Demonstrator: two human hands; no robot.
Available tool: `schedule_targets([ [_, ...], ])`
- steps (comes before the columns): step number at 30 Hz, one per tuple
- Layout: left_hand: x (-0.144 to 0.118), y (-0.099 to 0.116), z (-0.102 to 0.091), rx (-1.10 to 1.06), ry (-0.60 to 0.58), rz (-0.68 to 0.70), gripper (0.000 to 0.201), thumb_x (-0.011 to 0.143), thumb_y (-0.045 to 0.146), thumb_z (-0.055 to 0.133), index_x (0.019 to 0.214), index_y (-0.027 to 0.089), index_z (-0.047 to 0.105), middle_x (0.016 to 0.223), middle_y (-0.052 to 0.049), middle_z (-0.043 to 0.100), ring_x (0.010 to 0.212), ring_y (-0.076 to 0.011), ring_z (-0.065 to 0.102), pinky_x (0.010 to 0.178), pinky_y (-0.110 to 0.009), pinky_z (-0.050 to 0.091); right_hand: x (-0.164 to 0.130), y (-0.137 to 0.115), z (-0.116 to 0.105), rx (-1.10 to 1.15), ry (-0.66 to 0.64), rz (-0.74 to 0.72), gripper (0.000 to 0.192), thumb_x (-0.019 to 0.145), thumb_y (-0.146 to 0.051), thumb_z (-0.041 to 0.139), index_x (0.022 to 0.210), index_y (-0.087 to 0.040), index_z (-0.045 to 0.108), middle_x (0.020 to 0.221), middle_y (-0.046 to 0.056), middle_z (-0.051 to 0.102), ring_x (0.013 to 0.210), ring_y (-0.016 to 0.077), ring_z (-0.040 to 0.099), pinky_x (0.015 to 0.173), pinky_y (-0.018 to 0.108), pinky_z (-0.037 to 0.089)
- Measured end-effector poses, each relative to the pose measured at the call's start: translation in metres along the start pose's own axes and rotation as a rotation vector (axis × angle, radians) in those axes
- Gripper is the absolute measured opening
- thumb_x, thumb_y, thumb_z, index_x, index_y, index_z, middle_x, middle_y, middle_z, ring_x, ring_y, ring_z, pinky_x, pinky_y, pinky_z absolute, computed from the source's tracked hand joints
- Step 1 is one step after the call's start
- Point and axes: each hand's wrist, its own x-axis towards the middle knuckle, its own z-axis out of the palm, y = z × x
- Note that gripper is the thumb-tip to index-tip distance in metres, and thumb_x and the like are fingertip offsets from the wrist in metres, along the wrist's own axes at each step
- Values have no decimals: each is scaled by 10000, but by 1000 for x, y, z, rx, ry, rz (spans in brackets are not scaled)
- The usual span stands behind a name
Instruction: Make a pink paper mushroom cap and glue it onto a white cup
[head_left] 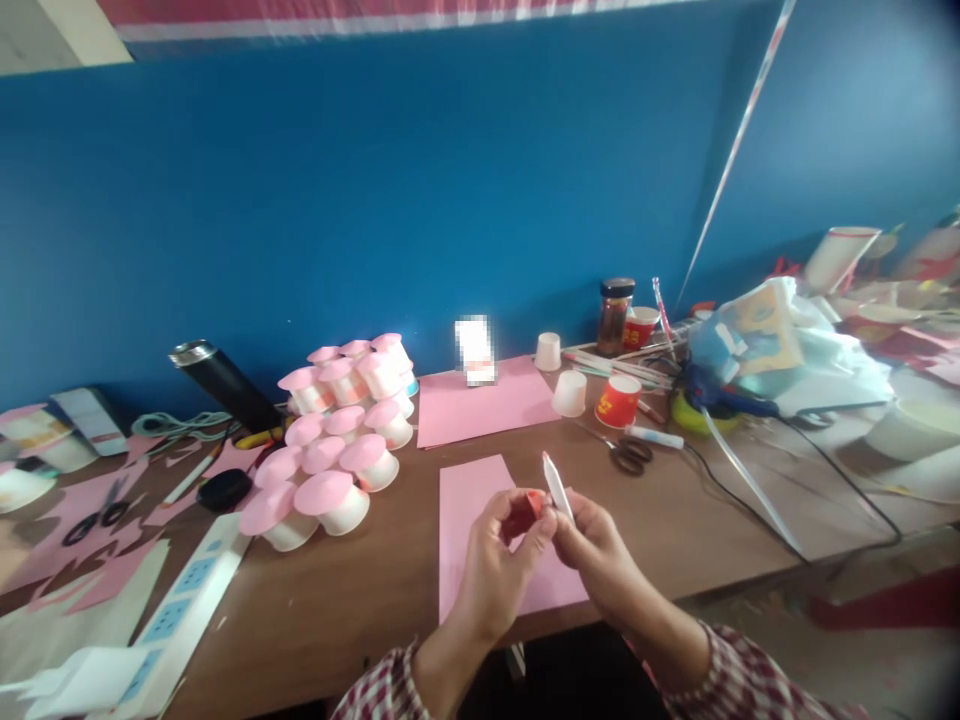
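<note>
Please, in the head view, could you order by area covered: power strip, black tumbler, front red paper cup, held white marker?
1. Power strip
2. Black tumbler
3. Front red paper cup
4. White marker (visible part)

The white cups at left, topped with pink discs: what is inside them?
Pink discs cover the tops of the white cups; only their sides show; the insides are hidden.

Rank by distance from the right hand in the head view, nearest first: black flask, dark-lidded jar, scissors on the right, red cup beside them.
From the right hand:
1. Scissors: ahead, slightly right.
2. Red cup: just beyond the scissors.
3. Jar: behind that cup, near the blue wall.
4. Black flask: far left, past the pink-topped cups.
</note>
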Motion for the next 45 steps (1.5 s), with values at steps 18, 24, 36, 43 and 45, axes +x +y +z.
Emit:
schedule_targets([
  [18, -9, 1, -39, -68, 136, -157, 227, 771, 357, 626, 901, 171, 621, 795, -31, 643, 698, -117, 581, 683, -263, 493, -8, -7, -39, -119, 20, 41, 283, 840, -446, 518, 924, -177, 542, 595, -34, 495, 516, 94, 422, 460, 197, 342],
  [24, -9, 1, -41, -315, 209, -226, 214, 764, 330, 647, 910, 173, 656, 861, -31, 651, 687, -73, 563, 681, -215, 473, -15, -15, -48, -210, 29, -5, 263, 822, -406, 567, 927, -167, 597, 696, 13, 561, 611, 118, 507, 535, 219, 425],
  [36, -10, 3, -41, -261, 173, -236, 222, 779, 341, 631, 867, 144, 684, 738, -25, 617, 635, -67, 522, 616, -187, 450, -20, -22, -47, -348, -35, -30, 231, 862, -378, 510, 931, -172, 591, 681, 3, 533, 622, 129, 493, 542, 226, 405],
  [43, -12, 8, -39, -137, 75, -239, 241, 804, 343, 598, 899, 132, 668, 713, -24, 606, 628, -76, 526, 621, -208, 457, -19, -29, -45, -450, -109, -9, 200, 890, -334, 466, 922, -170, 577, 686, -14, 512, 596, 104, 454, 503, 199, 344],
  [45, -12, 12, -39, -78, 28, -240, 240, 806, 341, 595, 881, 122, 662, 693, -22, 601, 617, -77, 526, 611, -208, 458, -21, -31, -45, -492, -138, -9, 196, 898, -334, 456, 928, -180, 573, 673, -24, 498, 578, 99, 432, 489, 194, 325],
])
